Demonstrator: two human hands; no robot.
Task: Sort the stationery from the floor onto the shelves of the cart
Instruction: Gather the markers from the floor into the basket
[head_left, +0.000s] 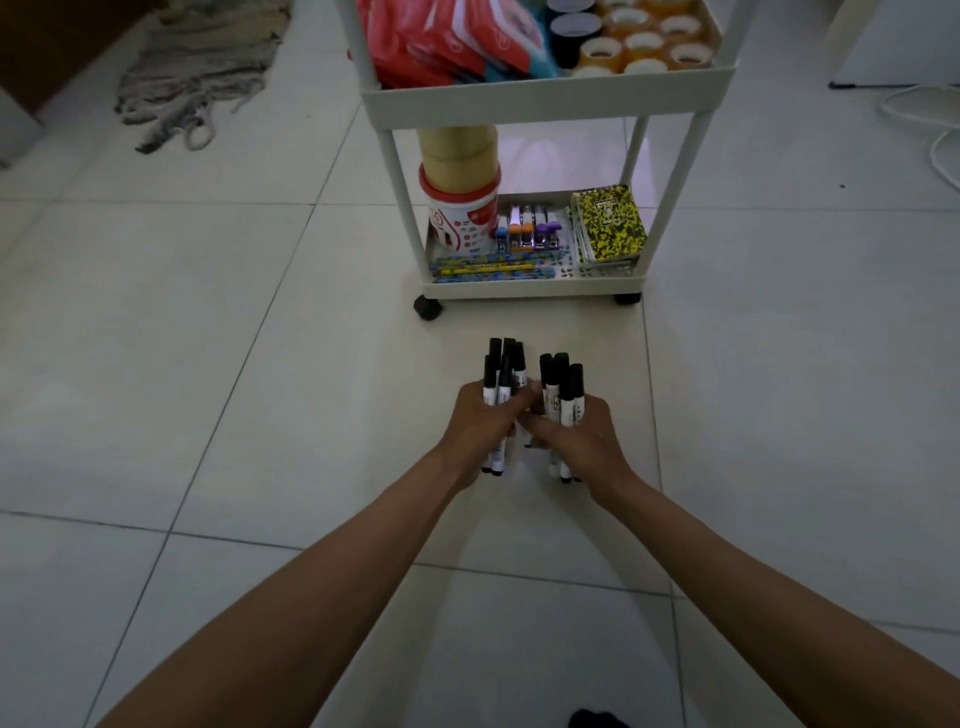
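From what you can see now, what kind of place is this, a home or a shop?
Probably a room in a home, though I cannot be sure. The pale tiled floor, a mop head lying by the wall, and a small wheeled cart stocked with tape rolls and notebooks suggest it.

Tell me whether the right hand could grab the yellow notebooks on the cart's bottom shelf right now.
Probably not: the right hand already grips a bundle of markers, so its fingers are full. The path to the yellow notebooks itself looks open.
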